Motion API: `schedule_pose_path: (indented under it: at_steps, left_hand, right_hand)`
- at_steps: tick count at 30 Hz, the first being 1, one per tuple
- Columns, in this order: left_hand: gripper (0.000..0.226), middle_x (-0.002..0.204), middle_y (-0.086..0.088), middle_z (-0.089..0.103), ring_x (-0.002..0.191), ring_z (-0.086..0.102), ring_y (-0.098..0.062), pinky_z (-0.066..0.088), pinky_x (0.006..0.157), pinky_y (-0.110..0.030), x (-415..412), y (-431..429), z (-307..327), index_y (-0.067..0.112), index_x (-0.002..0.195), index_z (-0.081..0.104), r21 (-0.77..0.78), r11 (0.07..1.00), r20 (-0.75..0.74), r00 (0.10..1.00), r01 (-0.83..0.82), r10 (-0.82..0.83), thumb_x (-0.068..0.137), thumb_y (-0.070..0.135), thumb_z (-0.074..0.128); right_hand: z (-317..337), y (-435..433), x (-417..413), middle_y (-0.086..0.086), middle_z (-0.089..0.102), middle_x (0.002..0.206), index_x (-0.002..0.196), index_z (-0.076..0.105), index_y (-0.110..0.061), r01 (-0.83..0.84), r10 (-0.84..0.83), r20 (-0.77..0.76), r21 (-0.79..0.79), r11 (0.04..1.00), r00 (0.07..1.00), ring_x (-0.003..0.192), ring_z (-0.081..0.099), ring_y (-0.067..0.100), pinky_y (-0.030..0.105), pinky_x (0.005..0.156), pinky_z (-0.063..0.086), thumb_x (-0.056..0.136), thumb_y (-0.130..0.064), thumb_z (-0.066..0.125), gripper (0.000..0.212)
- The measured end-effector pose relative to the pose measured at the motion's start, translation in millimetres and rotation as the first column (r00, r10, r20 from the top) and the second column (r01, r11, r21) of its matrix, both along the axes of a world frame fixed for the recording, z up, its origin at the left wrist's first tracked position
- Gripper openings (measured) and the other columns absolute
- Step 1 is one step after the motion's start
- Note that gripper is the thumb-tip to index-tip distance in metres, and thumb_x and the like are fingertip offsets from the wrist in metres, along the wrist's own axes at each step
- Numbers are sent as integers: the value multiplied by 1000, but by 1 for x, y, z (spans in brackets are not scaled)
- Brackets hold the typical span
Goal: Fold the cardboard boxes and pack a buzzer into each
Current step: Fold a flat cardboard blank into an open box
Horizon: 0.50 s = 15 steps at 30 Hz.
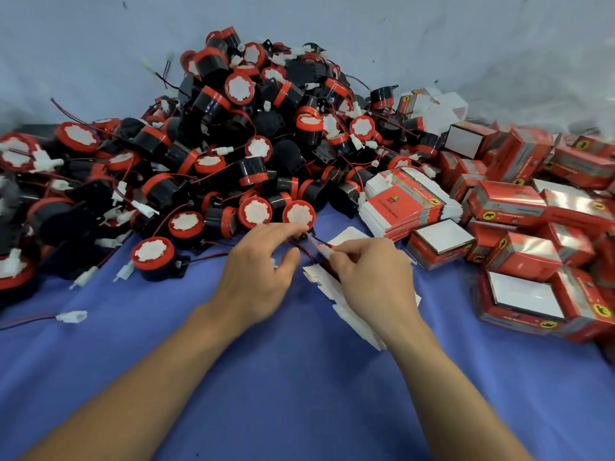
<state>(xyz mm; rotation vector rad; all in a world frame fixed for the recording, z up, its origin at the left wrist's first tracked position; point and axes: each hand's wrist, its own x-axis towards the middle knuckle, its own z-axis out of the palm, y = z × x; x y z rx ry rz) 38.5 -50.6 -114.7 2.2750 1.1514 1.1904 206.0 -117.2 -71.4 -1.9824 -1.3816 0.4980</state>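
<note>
Head view: folded boxes point(519, 207), red and shut so their contents are hidden, lie heaped on the right of a blue cloth point(299, 377). Just left of them sits a fanned stack of flat boxes point(412, 201). A big pile of loose buzzers point(239, 134) fills the left and middle.

Both forearms reach in from the bottom edge and the hands meet near the middle. The left hand point(259, 274) is palm down with bent fingers. Its forefinger reaches to the lower edge of one buzzer point(298, 214), and its thumb is held apart; whether it grips anything I cannot tell. The right hand point(372, 277) pinches a blurred white connector point(320, 249) between thumb and fingertips. A red and black wire point(304, 251) runs between the two hands. One flat box point(319, 277), white side up, lies on the cloth under the right hand, and the buzzer lies just beyond it.
</note>
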Motion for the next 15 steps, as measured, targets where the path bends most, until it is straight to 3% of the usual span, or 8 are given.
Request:
schedule_pose_path:
  at_steps: [3,5,6,8,11,12,15]
  left_hand:
    - [49,116,30,67,112,61,7,45,90,-8,-6,-2,-1,42,139,58,-140,990,132,991,5,14,92,28,63]
    - [48,117,24,69,110,66,0,54,85,-17,-6,0,3,57,134,53,-236,970,324,946,56,24,91,39,61]
    - [44,118,20,70,110,68,-5,58,80,-22,-7,2,4,61,131,53,-263,960,403,915,91,24,92,43,60]
    - [36,118,16,71,111,68,-9,59,74,-20,-9,4,6,58,127,58,-256,960,482,876,114,25,93,46,59]
    - [32,119,11,71,113,68,-13,59,77,-19,-15,12,5,43,124,68,-267,958,524,850,100,57,94,46,58]
    - [33,120,11,72,114,68,-13,59,81,-24,-16,15,3,40,124,69,-286,955,520,850,82,83,93,47,58]
    - [38,119,19,71,113,66,-3,58,93,-32,-20,25,1,37,127,68,-348,936,458,862,-49,216,92,48,59]
  right_hand:
    - [14,3,-15,-1,64,66,80,73,-27,24,-38,205,71,997,978,69,59,26,35,59,40,97,-30,54,26]
    - [26,2,-21,0,60,60,76,69,-25,20,-69,249,194,981,966,64,55,26,34,56,37,96,-28,57,24]
    - [32,2,-20,-1,60,58,74,68,-23,20,-73,197,259,966,978,61,55,24,33,55,39,94,-27,59,23]
    - [45,2,-15,-6,63,57,72,70,-25,38,-58,47,346,937,997,55,57,14,28,54,44,92,-28,64,21]
    - [58,10,-7,-17,67,59,76,70,-40,36,-6,-76,397,917,997,57,62,9,23,51,48,88,-30,66,16]
    - [57,17,-7,-15,69,62,78,70,-44,52,10,-151,399,915,988,59,64,11,25,54,53,88,-29,67,18]
    - [39,37,-14,-4,76,70,73,79,-30,108,24,-454,263,959,891,68,72,20,45,70,63,90,-21,67,24]
